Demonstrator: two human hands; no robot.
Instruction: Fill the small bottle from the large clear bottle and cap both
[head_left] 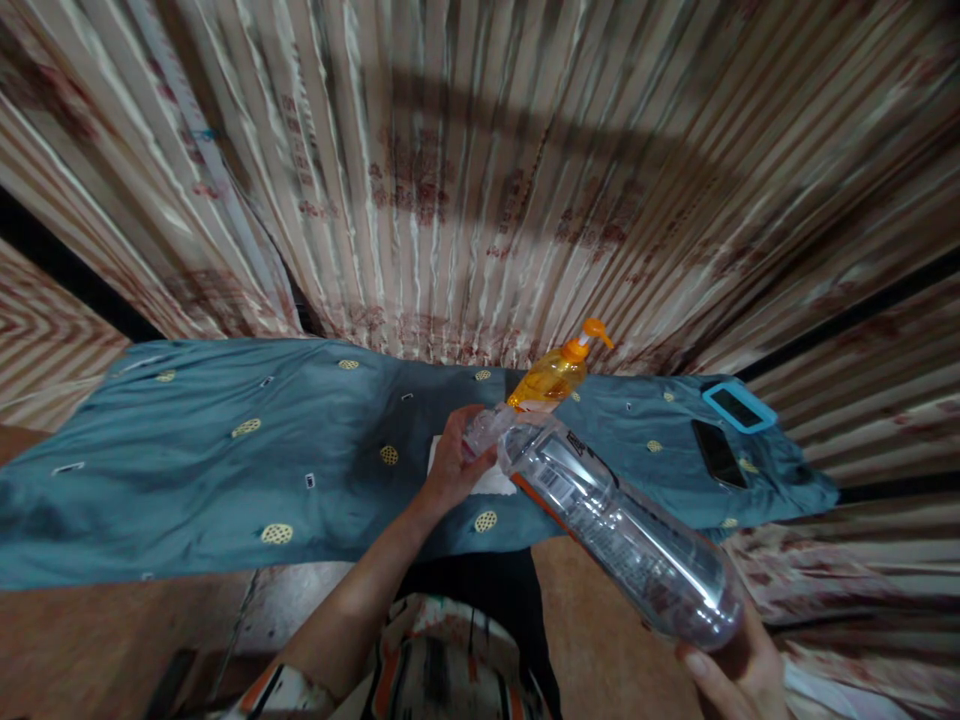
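Note:
My right hand [739, 668] grips the base end of a large clear plastic bottle [611, 520] with a printed label. The bottle is tilted, its base toward me at the lower right and its narrow end toward the upper left. My left hand [448, 468] is closed around a small clear plastic container [486, 430], right at the bottle's narrow end. Whether the two touch, or any liquid passes between them, I cannot tell. Just behind stands a pump bottle [551, 378] of amber liquid with an orange pump. Beneath my left hand lies a white sheet [495, 483], partly covered.
A teal cloth with pineapple prints [202, 480] covers the narrow table. Toward its right end lie a dark phone [718, 453] and a blue-framed device [739, 407]. Pleated patterned curtains [450, 200] hang behind and at both sides, with dark poles [862, 318] along them.

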